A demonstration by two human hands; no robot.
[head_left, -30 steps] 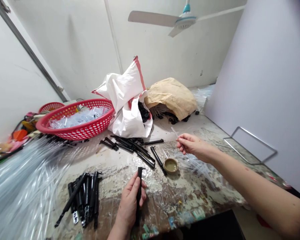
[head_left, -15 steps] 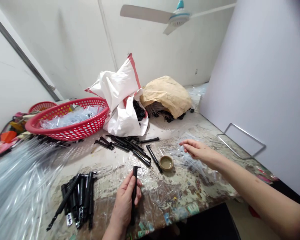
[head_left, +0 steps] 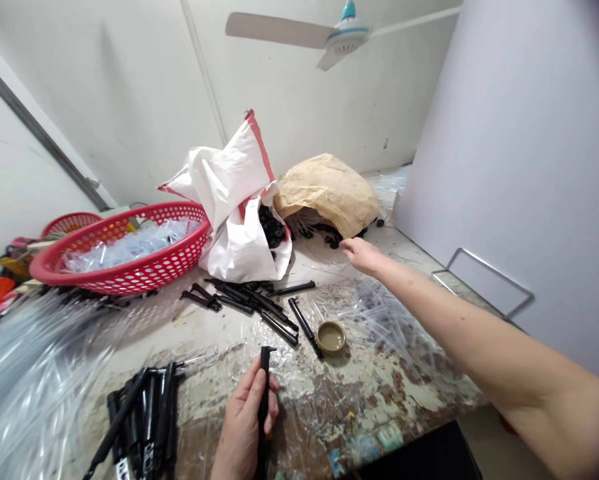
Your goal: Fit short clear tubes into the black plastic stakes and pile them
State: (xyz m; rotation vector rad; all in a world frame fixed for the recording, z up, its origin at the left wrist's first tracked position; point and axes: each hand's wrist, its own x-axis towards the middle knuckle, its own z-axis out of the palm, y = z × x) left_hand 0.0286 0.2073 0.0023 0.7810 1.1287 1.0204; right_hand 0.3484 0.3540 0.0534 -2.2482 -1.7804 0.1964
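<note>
My left hand is closed round a slim black plastic tube, held upright near the front of the table with its small side spout at the top. My right hand reaches to the mouth of a brown paper bag. Its fingers are pressed together beside small black round parts spilling out there; whatever lies between the fingertips is hidden. Several similar black tubes lie in the middle of the table, and one rests beside a small round dish of clear liquid.
More black tubes are piled at front left, next to long clear plastic strips. A red basket holds clear pieces. A white sack contains black parts. Thin clear tubes lie under my right forearm. A pale panel stands right.
My right hand has moved away from the thin clear tubes, forward and slightly left to the paper bag's mouth. My left hand keeps hold of the black tube. The view has shifted slightly.
</note>
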